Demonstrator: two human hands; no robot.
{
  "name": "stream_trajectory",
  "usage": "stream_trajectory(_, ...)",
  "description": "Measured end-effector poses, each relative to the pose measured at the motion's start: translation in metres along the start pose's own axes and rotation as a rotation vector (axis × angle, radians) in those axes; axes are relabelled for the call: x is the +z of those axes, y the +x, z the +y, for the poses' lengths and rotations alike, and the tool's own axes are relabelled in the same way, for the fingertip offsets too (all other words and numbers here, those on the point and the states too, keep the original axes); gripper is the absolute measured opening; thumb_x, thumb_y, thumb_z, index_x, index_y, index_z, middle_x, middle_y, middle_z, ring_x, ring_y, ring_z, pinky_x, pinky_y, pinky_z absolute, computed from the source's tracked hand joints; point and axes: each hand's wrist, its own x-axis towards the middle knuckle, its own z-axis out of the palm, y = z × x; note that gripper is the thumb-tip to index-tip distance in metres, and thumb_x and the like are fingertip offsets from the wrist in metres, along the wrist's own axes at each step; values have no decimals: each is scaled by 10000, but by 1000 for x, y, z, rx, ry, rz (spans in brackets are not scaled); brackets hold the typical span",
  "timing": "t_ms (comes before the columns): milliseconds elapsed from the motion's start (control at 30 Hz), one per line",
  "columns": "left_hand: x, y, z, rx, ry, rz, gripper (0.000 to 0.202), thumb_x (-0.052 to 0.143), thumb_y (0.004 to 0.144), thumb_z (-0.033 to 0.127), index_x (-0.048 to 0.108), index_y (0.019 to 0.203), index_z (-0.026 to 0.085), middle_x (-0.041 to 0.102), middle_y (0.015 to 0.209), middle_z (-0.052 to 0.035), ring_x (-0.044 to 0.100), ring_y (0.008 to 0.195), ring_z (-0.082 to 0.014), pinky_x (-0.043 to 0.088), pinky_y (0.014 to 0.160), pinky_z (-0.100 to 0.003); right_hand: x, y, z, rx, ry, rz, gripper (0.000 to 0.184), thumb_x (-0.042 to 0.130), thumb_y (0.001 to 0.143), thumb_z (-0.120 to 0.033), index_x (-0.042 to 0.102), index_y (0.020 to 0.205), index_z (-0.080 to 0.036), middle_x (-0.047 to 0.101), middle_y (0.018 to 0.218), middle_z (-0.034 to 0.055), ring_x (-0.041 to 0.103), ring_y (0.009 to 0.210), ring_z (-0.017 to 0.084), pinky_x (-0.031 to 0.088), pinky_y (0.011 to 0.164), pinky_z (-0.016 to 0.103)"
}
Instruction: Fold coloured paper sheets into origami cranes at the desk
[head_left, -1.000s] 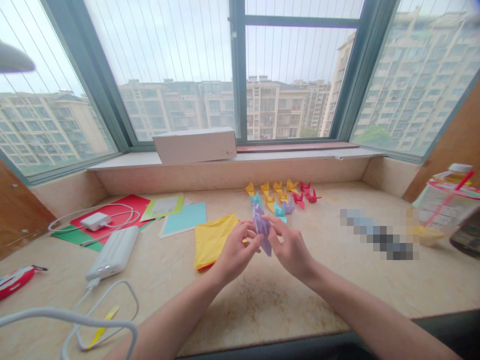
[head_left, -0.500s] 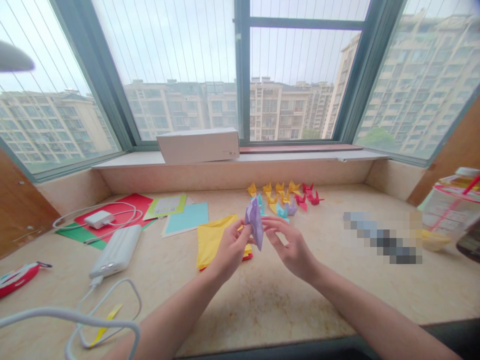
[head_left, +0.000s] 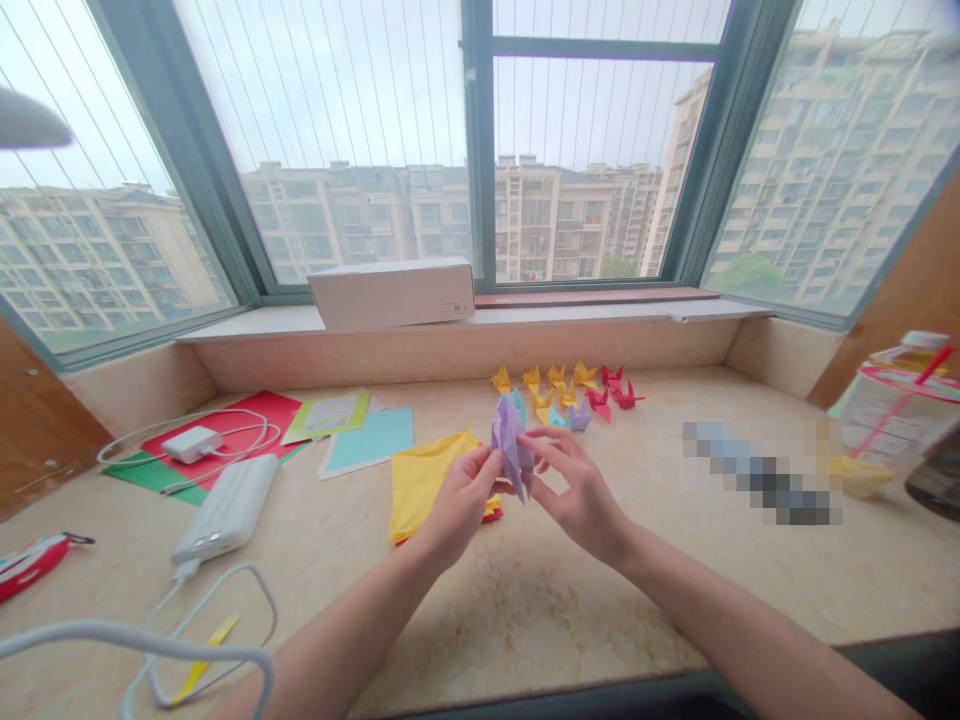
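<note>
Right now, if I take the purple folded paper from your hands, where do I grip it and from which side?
Grip the purple folded paper by its free upper tips, from above. It stands upright, and the left hand and right hand pinch its lower half from either side, leaving only the top clear.

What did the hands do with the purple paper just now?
The purple folded paper was tipped up from pointing down to standing upright between the left hand and right hand, which both pinch it. The yellow sheet, little paper cranes and power bank stayed put.
</note>
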Motion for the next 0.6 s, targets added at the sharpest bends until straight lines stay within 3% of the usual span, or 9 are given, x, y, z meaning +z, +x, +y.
stream_trajectory(133, 0, -3, 4, -46, 118, -52, 345, 626, 880, 479, 716, 1031, 181, 703, 884, -62, 613, 713, -135, 481, 645, -229, 0, -1, 5, -11, -49, 17, 406, 623, 886, -149, 619, 1282, -236, 551, 1182, 103, 604, 779, 153, 596, 760, 360)
stream_trajectory(300, 3, -7, 7, -81, 207, -43, 364, 735, 795, 411, 671, 1056, 166, 635, 708, -10, 539, 603, -107, 373, 519, -184, -1, -1, 6, -48, -75, 35, 406, 589, 896, -121, 624, 1282, -239, 565, 1122, 90, 611, 782, 153, 594, 759, 342)
stream_trajectory(600, 3, -4, 3, -63, 223, -61, 167, 624, 841, 273, 626, 944, 142, 569, 650, 14, 486, 556, -82, 356, 517, -189, -2, 0, 4, -46, -98, 31, 405, 562, 897, -118, 645, 1272, -247, 581, 1123, 90, 637, 870, 179, 585, 820, 356)
